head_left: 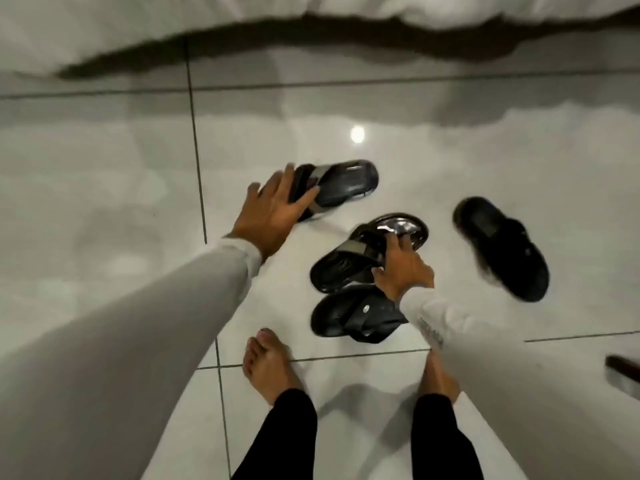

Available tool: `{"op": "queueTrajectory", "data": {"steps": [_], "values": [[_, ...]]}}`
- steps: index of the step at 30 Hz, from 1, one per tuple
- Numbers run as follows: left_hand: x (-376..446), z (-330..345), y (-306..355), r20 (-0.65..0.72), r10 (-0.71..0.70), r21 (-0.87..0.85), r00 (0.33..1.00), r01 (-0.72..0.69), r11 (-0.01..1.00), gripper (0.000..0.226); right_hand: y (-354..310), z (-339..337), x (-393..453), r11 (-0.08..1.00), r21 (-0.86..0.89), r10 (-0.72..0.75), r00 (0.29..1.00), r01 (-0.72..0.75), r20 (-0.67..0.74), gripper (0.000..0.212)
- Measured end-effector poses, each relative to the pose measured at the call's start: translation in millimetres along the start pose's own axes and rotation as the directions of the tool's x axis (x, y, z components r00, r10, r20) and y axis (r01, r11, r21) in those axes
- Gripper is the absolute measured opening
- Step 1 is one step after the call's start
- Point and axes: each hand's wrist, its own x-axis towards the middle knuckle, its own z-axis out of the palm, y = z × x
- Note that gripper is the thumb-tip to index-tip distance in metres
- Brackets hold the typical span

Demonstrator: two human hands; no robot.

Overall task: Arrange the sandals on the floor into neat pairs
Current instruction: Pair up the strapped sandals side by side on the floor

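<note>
Several black sandals lie on the glossy white tile floor. My left hand (273,211) rests with spread fingers on the strap end of the far sandal (341,183), which has a grey strap. My right hand (401,265) grips the edge of a second grey-strapped sandal (360,252) in the middle, tilted up off the floor. Just below it lies a plain black sandal (353,315), partly under my right sleeve. A fourth black sandal (502,247) lies apart at the right, blurred.
White bedding (242,19) hangs along the top, with a dark gap beneath it. My bare feet (268,367) stand at the bottom centre. A dark object (623,368) pokes in at the right edge.
</note>
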Motion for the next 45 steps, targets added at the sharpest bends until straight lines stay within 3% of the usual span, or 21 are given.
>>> {"op": "queueTrajectory", "data": {"steps": [2,5,8,12,15,17,21,24,26,28,31,33,35,39,45], "values": [[37,13,1,0.025,0.056,-0.017,0.998,-0.056,0.998,0.068,-2,15,24,0.998,-0.053,-0.018,0.997,0.015,-0.071,0.057],[68,30,2,0.136,-0.05,-0.146,0.989,0.07,0.987,0.053,-2,27,45,0.997,-0.067,-0.038,0.991,0.029,-0.131,0.034],[50,49,-7,0.12,-0.198,-0.282,0.973,0.225,0.933,0.05,-3,24,48,1.0,-0.011,-0.022,0.991,0.021,-0.135,0.031],[18,64,-39,0.123,-0.347,-0.325,0.93,0.368,0.871,0.045,-11,6,55,0.964,0.241,0.153,0.977,-0.114,-0.15,0.037],[-6,70,-63,0.161,-0.46,-0.329,0.873,0.487,0.809,0.037,-28,-5,64,0.836,0.492,0.317,0.945,-0.241,-0.077,0.045],[-20,75,-75,0.177,-0.521,-0.331,0.835,0.549,0.768,0.033,-49,-10,67,0.714,0.644,0.352,0.936,-0.273,0.006,0.047],[-33,77,-85,0.219,-0.582,-0.382,0.783,0.618,0.687,0.031,-101,-6,69,0.549,0.802,0.299,0.951,-0.235,0.074,0.048],[-32,72,-80,0.253,-0.543,-0.509,0.801,0.588,0.629,0.032,-136,4,69,0.427,0.863,0.215,0.957,-0.271,0.194,0.053],[-31,69,-80,0.248,-0.465,-0.643,0.85,0.503,0.577,0.031,-148,10,66,0.507,0.829,0.199,0.968,-0.237,0.156,0.062],[-34,69,-80,0.186,-0.414,-0.767,0.891,0.395,0.506,0.03,-144,14,61,0.718,0.684,0.186,0.982,-0.128,-0.012,0.067],[-44,78,-84,0.049,-0.475,-0.721,0.879,0.36,0.593,0.071,-127,24,45,0.955,0.288,-0.023,0.989,0.065,-0.147,0.076],[-47,87,-87,0.1,-0.521,-0.602,0.848,0.468,0.647,0.1,-121,38,36,0.978,0.099,-0.17,0.978,0.182,-0.118,0.085],[-42,95,-90,0.193,-0.526,-0.546,0.828,0.536,0.643,0.114,-123,52,36,0.969,0.038,-0.239,0.968,0.243,-0.08,0.093],[-24,103,-90,0.158,-0.57,-0.521,0.806,0.559,0.645,0.11,-141,62,54,0.953,0.078,-0.282,0.952,0.292,-0.123,0.096],[-1,89,-100,0.154,-0.653,-0.572,0.741,0.606,0.553,0.096,-168,29,84,0.926,-0.006,-0.37,0.907,0.376,-0.202,0.091]]}}
